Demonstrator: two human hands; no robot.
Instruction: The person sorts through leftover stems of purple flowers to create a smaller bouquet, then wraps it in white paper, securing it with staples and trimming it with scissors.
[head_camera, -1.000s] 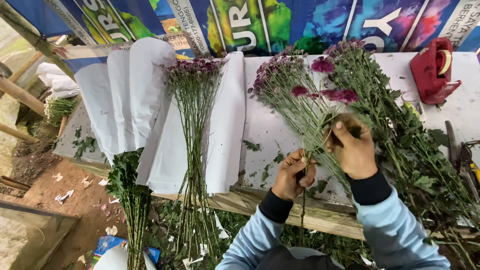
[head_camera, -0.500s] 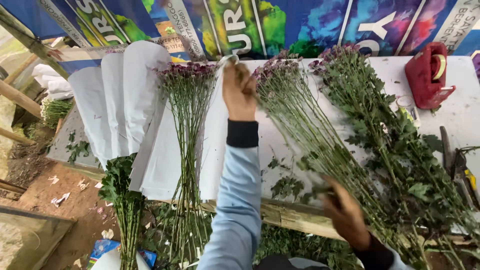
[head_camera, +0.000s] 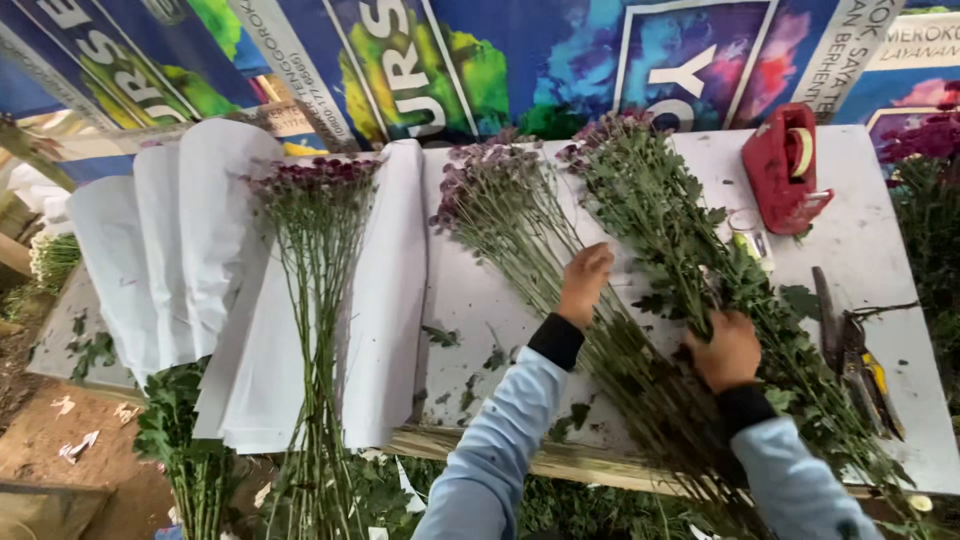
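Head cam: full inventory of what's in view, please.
White paper sheets: several, white, fanned on table left.
Flower bunch on paper: one, dark purple, green stems.
Stripped flower bunch: one, purple, table centre.
Leafy flower bunch: one, purple, right of centre.
Tape dispenser: one, red, far right.
Cutting tools: count unclear, dark with yellow, right edge.
Table: one, white.
Left hand: on stripped stems.
Right hand: on leafy stems.

My left hand (head_camera: 585, 283) is back from the far bench edge by the white paper (head_camera: 385, 300), now on the stripped stems (head_camera: 520, 240). My right hand (head_camera: 725, 350) has moved up from the near edge into the leafy bunch (head_camera: 690, 240).
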